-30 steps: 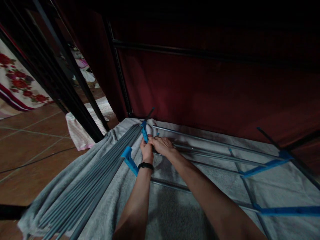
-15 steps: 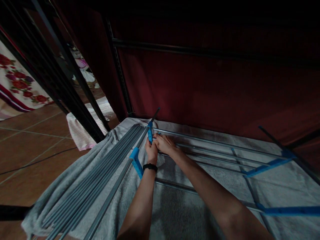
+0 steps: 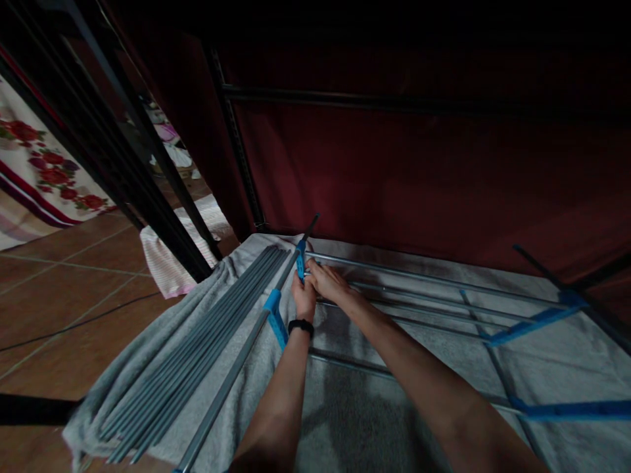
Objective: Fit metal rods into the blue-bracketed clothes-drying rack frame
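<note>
Both of my hands work close together at the far blue plastic bracket (image 3: 300,260) of a grey metal drying rack frame. My left hand (image 3: 304,297), with a black band on the wrist, is closed around the bracket's lower end. Beside it, my right hand (image 3: 326,281) is closed on a thin metal rod where it meets the bracket; the fingertips and the joint are partly hidden. A nearer blue bracket (image 3: 276,318) sits on the same side tube (image 3: 229,387). Several metal rods (image 3: 434,292) run right toward another blue bracket (image 3: 517,330).
Several loose grey rods (image 3: 197,348) lie side by side on the grey blanket (image 3: 355,420), left of the frame. Behind stands a dark red cloth (image 3: 419,177) with a black metal bar (image 3: 345,97). Black posts (image 3: 142,190) rise at left, above the tiled floor (image 3: 54,295).
The whole view has shifted slightly, so things at left appear a little further right. My hands stay at the far bracket, with only a small change in finger position.
</note>
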Available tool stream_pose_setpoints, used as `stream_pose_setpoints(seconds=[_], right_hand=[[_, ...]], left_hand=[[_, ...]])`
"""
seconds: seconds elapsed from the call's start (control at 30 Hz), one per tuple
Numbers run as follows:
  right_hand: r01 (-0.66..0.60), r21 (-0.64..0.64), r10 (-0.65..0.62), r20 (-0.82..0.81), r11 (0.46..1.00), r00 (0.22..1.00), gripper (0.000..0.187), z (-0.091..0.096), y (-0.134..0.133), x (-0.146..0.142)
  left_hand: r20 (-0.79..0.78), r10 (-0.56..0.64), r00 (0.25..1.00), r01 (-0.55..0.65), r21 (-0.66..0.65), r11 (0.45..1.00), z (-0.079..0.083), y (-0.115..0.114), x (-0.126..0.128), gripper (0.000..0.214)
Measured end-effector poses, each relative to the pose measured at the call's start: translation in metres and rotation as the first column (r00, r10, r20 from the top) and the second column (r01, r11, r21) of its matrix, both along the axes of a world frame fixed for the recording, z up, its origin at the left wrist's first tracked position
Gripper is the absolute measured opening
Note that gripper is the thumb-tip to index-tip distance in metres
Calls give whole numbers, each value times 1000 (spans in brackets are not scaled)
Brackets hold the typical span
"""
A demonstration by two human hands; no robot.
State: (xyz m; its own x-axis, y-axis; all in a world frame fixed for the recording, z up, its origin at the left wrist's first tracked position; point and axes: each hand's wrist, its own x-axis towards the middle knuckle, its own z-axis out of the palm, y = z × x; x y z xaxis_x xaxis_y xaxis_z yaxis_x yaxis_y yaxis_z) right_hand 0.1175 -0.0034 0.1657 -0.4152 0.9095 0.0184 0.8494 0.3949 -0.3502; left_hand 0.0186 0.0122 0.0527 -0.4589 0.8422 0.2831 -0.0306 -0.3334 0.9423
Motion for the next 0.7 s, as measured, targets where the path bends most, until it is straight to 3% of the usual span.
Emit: stream_pose_setpoints(seconds=[0.23,0.7], right_hand=[[-9,15,9,-26,1000,1000,35,-4,4,1],[3,22,-2,-19,1000,1000,35,-7,5,3]], left_hand=[[-39,4,999,-4,17,1000,4,-2,0,16],[-68,-8,998,10,25,1000,-4,2,1,21]])
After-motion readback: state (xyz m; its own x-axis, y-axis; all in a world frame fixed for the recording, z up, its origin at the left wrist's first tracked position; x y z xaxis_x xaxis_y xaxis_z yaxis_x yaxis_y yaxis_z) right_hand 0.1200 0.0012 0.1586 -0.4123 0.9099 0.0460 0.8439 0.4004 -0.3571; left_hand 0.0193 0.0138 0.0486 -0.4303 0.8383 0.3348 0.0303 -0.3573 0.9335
